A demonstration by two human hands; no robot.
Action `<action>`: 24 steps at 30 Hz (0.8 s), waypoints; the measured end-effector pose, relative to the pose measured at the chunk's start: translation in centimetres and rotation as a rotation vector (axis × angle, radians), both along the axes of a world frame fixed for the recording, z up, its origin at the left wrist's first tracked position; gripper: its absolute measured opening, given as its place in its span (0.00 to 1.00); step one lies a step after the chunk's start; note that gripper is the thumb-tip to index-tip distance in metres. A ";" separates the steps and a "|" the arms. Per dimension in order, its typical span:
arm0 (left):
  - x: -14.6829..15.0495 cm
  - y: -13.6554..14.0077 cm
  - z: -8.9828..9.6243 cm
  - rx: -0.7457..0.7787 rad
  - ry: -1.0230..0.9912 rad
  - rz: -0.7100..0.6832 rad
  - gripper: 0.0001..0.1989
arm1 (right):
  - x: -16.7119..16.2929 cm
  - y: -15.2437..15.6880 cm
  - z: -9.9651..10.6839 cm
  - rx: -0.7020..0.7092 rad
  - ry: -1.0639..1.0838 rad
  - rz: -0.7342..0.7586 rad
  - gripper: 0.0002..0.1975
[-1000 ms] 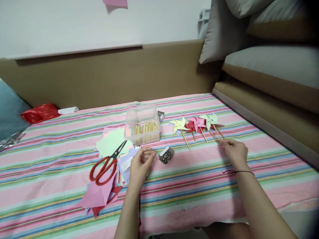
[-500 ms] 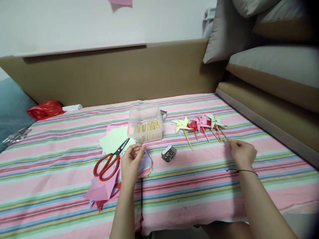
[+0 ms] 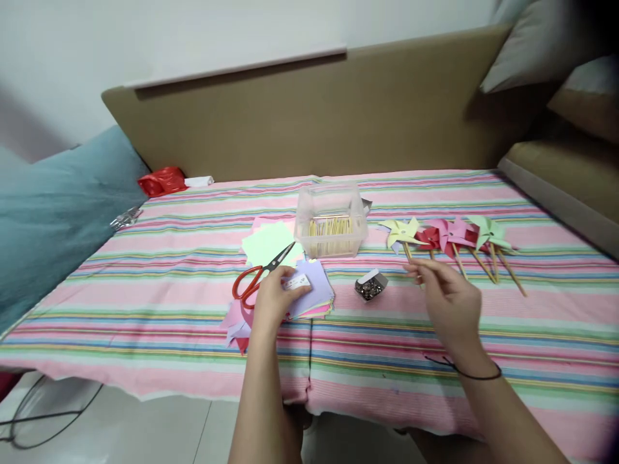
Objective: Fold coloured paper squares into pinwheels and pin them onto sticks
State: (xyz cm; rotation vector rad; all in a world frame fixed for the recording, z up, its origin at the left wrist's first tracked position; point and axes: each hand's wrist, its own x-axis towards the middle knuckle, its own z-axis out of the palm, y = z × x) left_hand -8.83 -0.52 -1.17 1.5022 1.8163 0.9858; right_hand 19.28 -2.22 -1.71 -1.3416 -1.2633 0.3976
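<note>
Right hand (image 3: 454,303): fingertips at stick of yellow pinwheel (image 3: 402,233), cannot tell if pinching | left hand (image 3: 273,299): over paper stack (image 3: 318,289), thumb and fingers spread, contact unclear | yellow pinwheel: left end of row, on striped cloth (image 3: 387,348) | scissors (image 3: 272,263): beside left hand | small box (image 3: 370,288): between hands.

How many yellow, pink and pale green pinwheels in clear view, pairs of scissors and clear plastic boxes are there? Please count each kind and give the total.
Yellow pinwheel: 1
Pink pinwheel: 1
Pale green pinwheel: 1
Pair of scissors: 1
Clear plastic box: 1
Total: 5
</note>
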 end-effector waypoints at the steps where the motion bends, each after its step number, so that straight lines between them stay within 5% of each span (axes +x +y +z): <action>1: 0.0 0.0 -0.2 -0.040 0.011 -0.018 0.19 | -1.4 -0.3 0.1 0.001 -0.044 0.100 0.09; 5: 0.1 0.2 -0.6 -0.092 0.105 -0.037 0.16 | -6.8 -1.2 -0.3 0.088 -0.264 0.489 0.09; 8: 0.2 0.3 -0.5 -0.089 0.120 -0.044 0.11 | -9.6 -1.1 -1.6 0.081 -0.392 0.636 0.09; 16: -0.4 0.0 -0.3 -0.096 0.039 -0.037 0.08 | -12.7 0.2 -3.8 -0.002 -0.604 0.674 0.08; 24: -1.8 0.1 -0.7 0.002 -0.268 0.174 0.16 | -12.6 0.8 -4.0 -0.004 -0.676 0.697 0.07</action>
